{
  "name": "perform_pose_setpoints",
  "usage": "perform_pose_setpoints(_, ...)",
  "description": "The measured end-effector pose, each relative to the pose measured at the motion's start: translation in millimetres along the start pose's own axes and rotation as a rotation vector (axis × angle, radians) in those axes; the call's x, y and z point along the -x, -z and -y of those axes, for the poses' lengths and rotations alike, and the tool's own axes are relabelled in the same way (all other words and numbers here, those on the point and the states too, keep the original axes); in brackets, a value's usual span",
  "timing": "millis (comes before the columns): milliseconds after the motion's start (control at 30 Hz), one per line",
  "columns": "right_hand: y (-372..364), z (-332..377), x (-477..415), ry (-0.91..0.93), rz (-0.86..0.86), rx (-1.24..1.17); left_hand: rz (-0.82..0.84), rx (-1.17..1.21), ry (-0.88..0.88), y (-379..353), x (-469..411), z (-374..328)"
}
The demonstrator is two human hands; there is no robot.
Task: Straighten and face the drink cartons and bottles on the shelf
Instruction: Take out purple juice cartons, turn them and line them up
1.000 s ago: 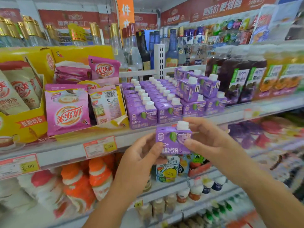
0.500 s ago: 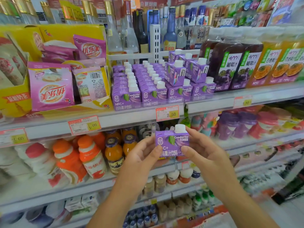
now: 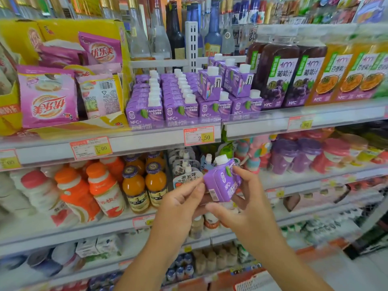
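Half a second back the small purple drink carton with a white screw cap (image 3: 223, 182) showed its front label squarely. Now it is twisted and tilted, the cap leaning right and a narrow barcoded side turned toward the near side. It sits in the air in front of the lower shelves, below the white metal shelf (image 3: 147, 141) where its fellows stand, and just under the red and yellow price tag (image 3: 199, 135).

On that shelf, the rows of purple cartons (image 3: 168, 106) run from the front edge to the far back, labels mostly forward. Two loose purple cartons (image 3: 210, 85) are perched on top of the right-hand rows, turned sideways. Right of them stand dark grape juice bottles (image 3: 277, 80), then orange juice bottles with purple labels (image 3: 348, 78). To the left, a yellow cardboard display box (image 3: 12, 101) holds pink snack sachets (image 3: 47, 99), some upright, some slumped.

Both hands have the carton. The left hand (image 3: 178, 208) has its fingers curled, and their tips pinch the carton's left edge. The right hand (image 3: 252, 208) grasps it more fully, thumb reaching under the bottom corner and fingers wrapped on the right face. Neither hand touches anything else.
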State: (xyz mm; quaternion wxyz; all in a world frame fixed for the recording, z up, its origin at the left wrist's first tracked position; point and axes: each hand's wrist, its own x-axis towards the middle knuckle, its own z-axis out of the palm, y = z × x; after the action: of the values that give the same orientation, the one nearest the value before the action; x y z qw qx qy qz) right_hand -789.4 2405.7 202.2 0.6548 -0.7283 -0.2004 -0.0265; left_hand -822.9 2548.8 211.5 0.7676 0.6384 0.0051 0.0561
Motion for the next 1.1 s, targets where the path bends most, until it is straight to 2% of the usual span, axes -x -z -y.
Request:
perform_pose_setpoints(167, 13, 0, 6, -0.044, 0.002, -0.216, -0.002, -0.036, 0.011, -8, -7, -1)
perform_pose_setpoints(333, 20, -2, 13, -0.152, 0.116, -0.379, 0.166, -0.037, 0.132, -9, -10, 4)
perform_pose_setpoints(533, 26, -3, 19, -0.146, 0.017, -0.134, 0.032, 0.008, 0.048, -13, -9, 9)
perform_pose_setpoints(667, 34, -3, 22, -0.14, -0.116, -0.135, 0.068, -0.002, 0.011, -16, -5, 8)
perform_pose_setpoints(800, 41, -1, 27, -0.148, -0.104, -0.21, 0.139, 0.0, -0.016, -16, -5, 7)
perform_pose_setpoints(967, 44, -7, 32, -0.139, -0.113, -0.202, 0.138, -0.009, -0.035, -20, -3, 10)
perform_pose_setpoints(1100, 41, -7, 34, -0.078, -0.216, -0.169, 0.112, -0.008, -0.044, -23, -1, 12)
